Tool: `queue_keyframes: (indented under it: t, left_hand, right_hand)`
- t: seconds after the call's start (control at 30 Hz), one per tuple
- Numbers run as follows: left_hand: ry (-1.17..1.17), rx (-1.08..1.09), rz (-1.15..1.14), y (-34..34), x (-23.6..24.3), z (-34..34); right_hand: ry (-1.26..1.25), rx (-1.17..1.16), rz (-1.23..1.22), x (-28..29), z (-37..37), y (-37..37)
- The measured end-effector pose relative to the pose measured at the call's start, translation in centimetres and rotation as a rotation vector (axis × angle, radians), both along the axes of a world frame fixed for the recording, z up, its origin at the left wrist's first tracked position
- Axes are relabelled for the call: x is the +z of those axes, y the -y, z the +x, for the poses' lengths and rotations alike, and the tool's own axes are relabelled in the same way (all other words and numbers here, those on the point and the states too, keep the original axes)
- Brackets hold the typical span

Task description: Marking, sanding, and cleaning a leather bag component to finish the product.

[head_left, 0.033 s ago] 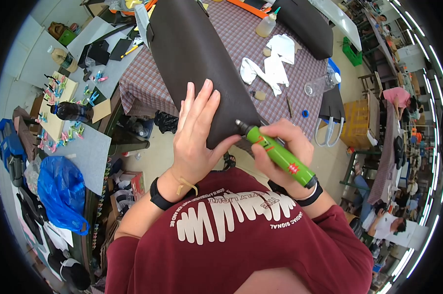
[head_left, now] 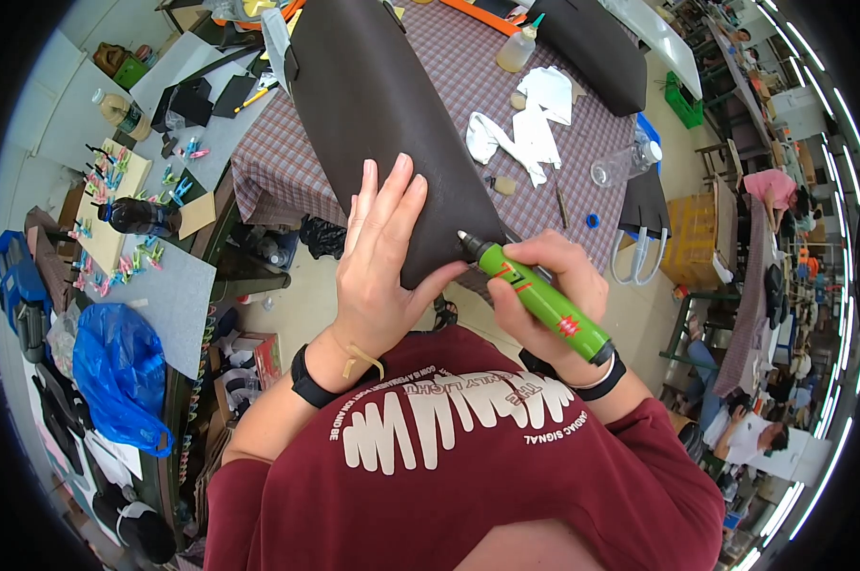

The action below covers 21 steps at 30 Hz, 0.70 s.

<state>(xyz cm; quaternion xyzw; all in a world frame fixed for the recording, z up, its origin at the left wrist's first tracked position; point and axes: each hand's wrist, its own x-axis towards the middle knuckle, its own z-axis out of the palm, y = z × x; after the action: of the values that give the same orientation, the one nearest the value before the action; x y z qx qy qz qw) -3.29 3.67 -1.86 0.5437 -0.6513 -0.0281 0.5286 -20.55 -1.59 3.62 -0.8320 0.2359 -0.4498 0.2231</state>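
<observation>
A dark brown leather piece, like a bag body (head_left: 363,86), extends from the checked-cloth table (head_left: 259,162) toward me. My left hand (head_left: 378,257) lies on its near part, fingers stretched out, thumb along the near edge. My right hand (head_left: 554,295) is wrapped round a thick green marker (head_left: 544,303) with a black cap at its back end. The marker's pale tip is at the leather surface just right of my left hand; I cannot tell whether it touches. White cloth scraps (head_left: 539,100), a glue bottle (head_left: 516,46) and a clear plastic bottle (head_left: 611,164) lie on the table.
Another dark leather piece (head_left: 587,52) is at the back right. The left-hand bench carries many clips (head_left: 145,257), a dark bottle (head_left: 135,216) and a blue plastic bag (head_left: 116,362). A green crate (head_left: 682,105) stands beyond the table. Co-workers (head_left: 772,190) (head_left: 749,433) are at the far right.
</observation>
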Motion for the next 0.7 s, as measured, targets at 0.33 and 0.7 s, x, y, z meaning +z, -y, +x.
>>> queue_keyframes:
  t: [0.33,0.7]
  left_hand:
    - [0.001,-0.018,0.033,0.01,-0.09,0.19]
    - [-0.002,-0.024,0.016,0.04,-0.06,0.13]
  right_hand:
    - [-0.041,0.043,-0.041,0.15,-0.15,-0.18]
    - [-0.021,0.106,-0.089,0.00,-0.19,-0.22]
